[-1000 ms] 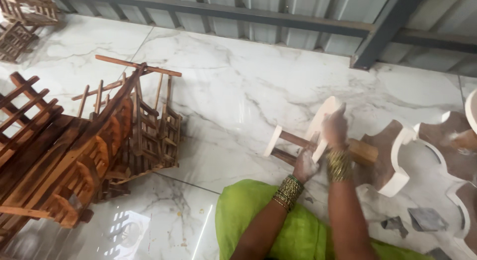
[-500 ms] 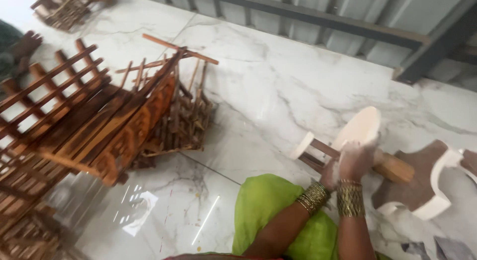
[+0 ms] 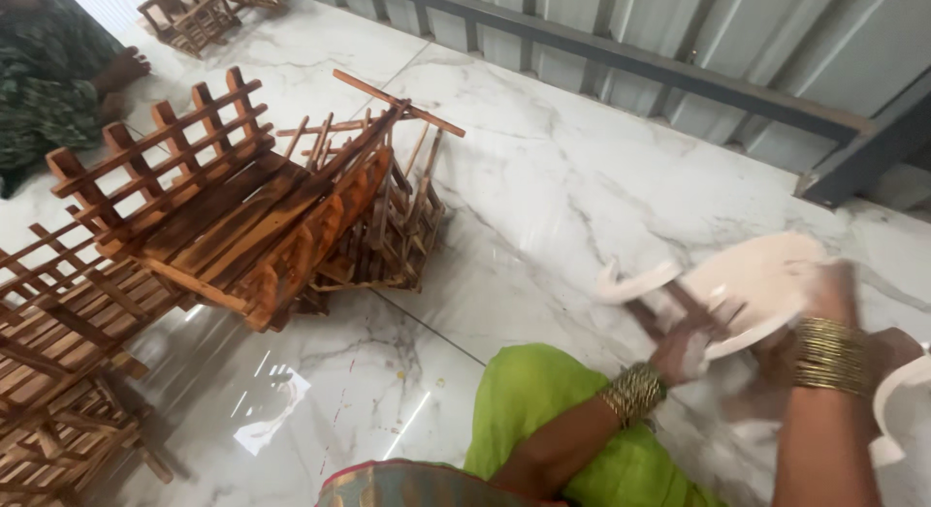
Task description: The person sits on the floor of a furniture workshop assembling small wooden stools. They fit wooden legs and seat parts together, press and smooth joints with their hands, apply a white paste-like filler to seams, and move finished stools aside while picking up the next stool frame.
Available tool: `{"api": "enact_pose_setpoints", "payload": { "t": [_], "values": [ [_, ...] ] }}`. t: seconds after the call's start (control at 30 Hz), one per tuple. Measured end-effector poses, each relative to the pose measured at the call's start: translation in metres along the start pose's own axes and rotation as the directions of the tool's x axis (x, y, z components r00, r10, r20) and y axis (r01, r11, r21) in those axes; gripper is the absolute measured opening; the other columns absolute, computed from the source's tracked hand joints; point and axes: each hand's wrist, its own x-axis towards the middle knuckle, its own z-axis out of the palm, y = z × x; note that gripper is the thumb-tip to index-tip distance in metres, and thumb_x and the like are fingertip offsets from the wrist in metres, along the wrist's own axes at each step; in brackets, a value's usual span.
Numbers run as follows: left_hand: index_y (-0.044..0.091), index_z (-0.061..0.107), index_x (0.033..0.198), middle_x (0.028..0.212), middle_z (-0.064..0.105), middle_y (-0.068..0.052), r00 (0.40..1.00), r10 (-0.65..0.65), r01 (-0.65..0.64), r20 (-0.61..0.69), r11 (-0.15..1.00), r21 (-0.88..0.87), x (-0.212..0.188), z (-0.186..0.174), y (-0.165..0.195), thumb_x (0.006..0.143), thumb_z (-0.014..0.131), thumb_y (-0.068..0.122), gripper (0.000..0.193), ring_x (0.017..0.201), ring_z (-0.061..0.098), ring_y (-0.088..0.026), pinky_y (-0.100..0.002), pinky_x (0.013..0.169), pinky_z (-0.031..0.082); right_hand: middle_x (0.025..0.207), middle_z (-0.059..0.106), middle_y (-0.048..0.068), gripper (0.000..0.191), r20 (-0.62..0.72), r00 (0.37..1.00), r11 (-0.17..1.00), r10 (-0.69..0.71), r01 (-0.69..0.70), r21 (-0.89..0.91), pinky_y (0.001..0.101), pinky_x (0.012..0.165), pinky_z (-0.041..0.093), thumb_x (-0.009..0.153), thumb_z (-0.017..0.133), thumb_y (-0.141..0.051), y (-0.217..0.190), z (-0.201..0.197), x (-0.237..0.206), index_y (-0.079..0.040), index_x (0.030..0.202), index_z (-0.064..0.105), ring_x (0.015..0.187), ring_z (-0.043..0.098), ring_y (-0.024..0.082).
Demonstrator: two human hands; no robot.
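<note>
While motion blurs the detail, both the left hand [image 3: 685,352] and right hand [image 3: 824,294] grip a white-painted wooden piece [image 3: 747,289] above the marble floor [image 3: 543,206]. Brown slatted wooden racks [image 3: 233,216] lie stacked at left. No labels show.

No packages, labels, signs or screens appear anywhere in the view.
</note>
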Motion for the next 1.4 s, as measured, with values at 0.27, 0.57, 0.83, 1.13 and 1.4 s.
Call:
{"api": "enact_pose_setpoints", "payload": {
  "t": [0.27,0.57,0.83,1.13,1.4],
  "values": [
    [0.014,0.068,0.128,0.143,0.059,-0.007,0.839,0.531,-0.52,0.118,0.719,0.461,0.083,-0.015,0.001,0.086,0.06,0.025,0.044,0.137,0.054,-0.028,-0.047,0.122,0.036,0.131,0.063,0.022,0.041,-0.15,0.989,0.813,-0.015,0.099,0.573,0.0454,0.106,0.051,0.104,0.068,-0.012,0.047,-0.062,-0.009,0.009,0.137,0.056,0.121,0.062,0.033],
    [0.013,0.065,0.134,0.141,0.061,-0.004,0.775,0.444,-0.623,0.449,0.652,0.432,0.076,-0.008,-0.031,0.095,0.063,0.021,0.039,0.14,0.051,-0.025,-0.044,0.126,0.036,0.145,0.056,0.013,0.048,-0.039,0.985,-0.013,0.168,0.042,0.999,0.0441,0.115,0.048,0.103,0.057,-0.005,0.057,-0.031,-0.082,0.002,0.15,0.046,0.133,0.057,0.027],
    [0.017,0.066,0.128,0.147,0.056,0.003,0.655,0.414,-0.755,0.632,0.389,0.528,0.065,0.01,-0.049,0.093,0.063,0.021,0.035,0.144,0.045,-0.021,-0.042,0.131,0.029,0.143,0.058,0.017,0.046,0.0,0.983,0.006,0.182,-0.001,1.0,0.0505,0.115,0.045,0.099,0.057,-0.003,0.073,-0.02,-0.138,0.0,0.144,0.05,0.131,0.056,0.034],
    [0.015,0.068,0.133,0.136,0.069,-0.005,0.835,0.533,-0.546,0.138,0.769,0.333,0.02,-0.024,-0.066,0.081,0.061,0.001,0.054,0.135,0.055,-0.022,-0.041,0.12,0.04,0.103,0.072,0.02,0.031,-0.511,0.858,0.996,-0.057,0.081,0.026,0.0381,0.088,0.057,0.095,0.064,-0.011,0.093,-0.029,-0.172,0.001,0.123,0.069,0.093,0.071,0.033],
    [-0.009,0.028,0.156,0.149,0.046,-0.034,0.915,0.06,-0.214,-0.398,0.911,-0.353,0.077,-0.009,-0.013,0.099,0.067,0.013,0.073,0.138,0.051,-0.044,-0.045,0.114,0.04,0.144,0.055,0.023,0.045,-0.362,0.871,0.932,-0.332,0.363,0.02,0.0433,0.12,0.039,0.106,0.054,-0.016,0.069,-0.052,-0.108,0.004,0.146,0.047,0.136,0.051,0.034]
  ]
}}
